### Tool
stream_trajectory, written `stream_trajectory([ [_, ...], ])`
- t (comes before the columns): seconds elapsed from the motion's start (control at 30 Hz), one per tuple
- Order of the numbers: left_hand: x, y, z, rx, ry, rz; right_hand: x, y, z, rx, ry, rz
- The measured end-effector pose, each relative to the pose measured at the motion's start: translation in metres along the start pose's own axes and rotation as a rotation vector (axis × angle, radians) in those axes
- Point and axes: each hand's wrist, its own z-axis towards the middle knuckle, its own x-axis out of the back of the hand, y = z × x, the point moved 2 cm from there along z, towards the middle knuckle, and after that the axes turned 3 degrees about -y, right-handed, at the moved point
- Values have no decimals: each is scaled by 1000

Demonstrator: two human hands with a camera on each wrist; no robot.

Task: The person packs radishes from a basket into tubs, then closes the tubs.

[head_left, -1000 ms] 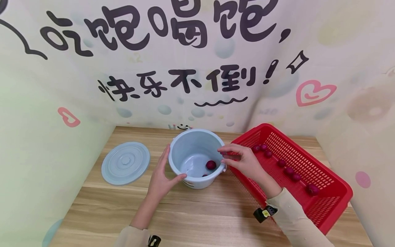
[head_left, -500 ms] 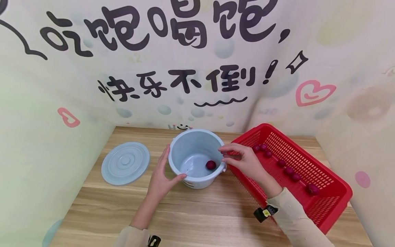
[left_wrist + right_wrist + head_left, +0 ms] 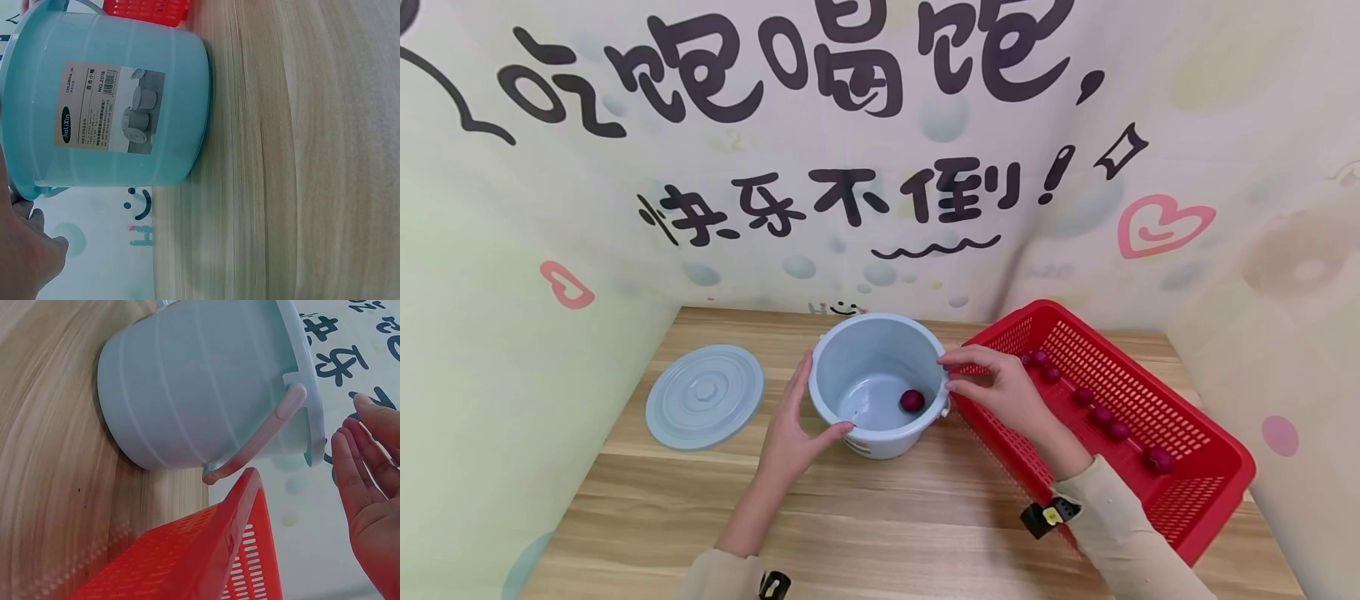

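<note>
A pale blue bucket (image 3: 874,375) stands upright on the table. My left hand (image 3: 792,442) holds its left side, fingers along the outer wall and thumb on the near rim. My right hand (image 3: 992,387) is at the right rim, thumb and fingers a little apart. In the right wrist view nothing shows between the fingers of that right hand (image 3: 375,469), which stands off the rim. Inside the bucket lies a small round, dark purple-red fruit-like thing (image 3: 912,401); the near part of the floor is hidden by the front wall.
A red plastic basket (image 3: 1221,446) stands right of the bucket, under my right forearm, with several purple-red round things (image 3: 1102,416) in a row. A pale blue lid (image 3: 705,396) lies flat at left. A printed cloth wall (image 3: 820,275) bounds the back of the wooden table (image 3: 880,525).
My right hand has drawn slightly right. A bit of purple seen at its fingertips earlier no longer shows, and a dark spot near the bucket's front wall has gone from view. The left hand has stayed.
</note>
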Motion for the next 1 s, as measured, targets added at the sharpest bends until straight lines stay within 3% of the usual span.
stream_trajectory([
  [0.53, 0, 1, 0, 10, -2, -2, 13, 5, -6, -17, 25, -78],
  [1.0, 0, 0, 0, 3, -4, -9, 19, 9, -9, -30, 40, -62],
])
